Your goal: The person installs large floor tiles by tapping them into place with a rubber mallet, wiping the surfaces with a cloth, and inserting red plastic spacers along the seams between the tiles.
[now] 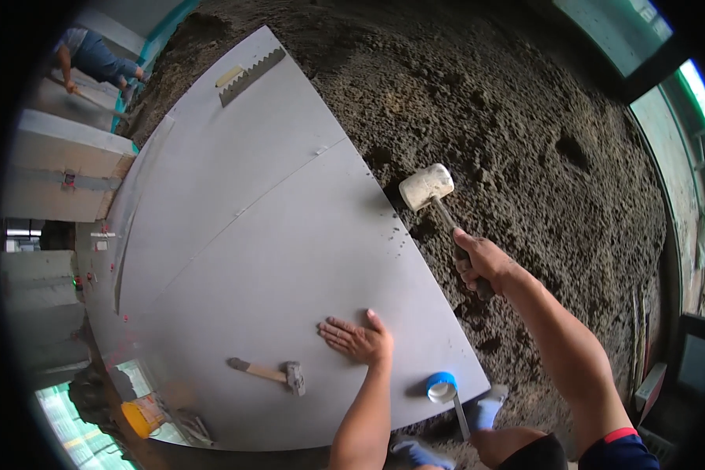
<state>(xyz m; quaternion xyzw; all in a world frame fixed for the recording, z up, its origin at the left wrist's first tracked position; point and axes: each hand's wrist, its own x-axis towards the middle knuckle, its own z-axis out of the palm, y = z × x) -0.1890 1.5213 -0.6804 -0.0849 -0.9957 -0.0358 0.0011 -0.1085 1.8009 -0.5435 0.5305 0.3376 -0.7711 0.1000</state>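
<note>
My right hand (482,262) is wrapped round the dark grip of a rubber mallet (427,186). The mallet's pale, dirt-stained head is at the edge of the large grey floor tiles (290,251), beside the rough mortar bed; whether it touches is unclear. Flat on the nearer tile rests my left hand (358,338), thumb apart from the fingers, holding nothing. A hammer (292,377) with a wooden handle lies on the tile to its lower left. Near my feet, a blue-rimmed round suction cup or cap (442,387) sits on the tile, beside a narrow metal strip (461,419).
Dark crumbly mortar (525,149) spreads across the right side. A notched trowel (251,77) lies on the far tile. At the lower left is a yellow bucket (141,418). Another person (94,59) holds a long-handled tool at the upper left.
</note>
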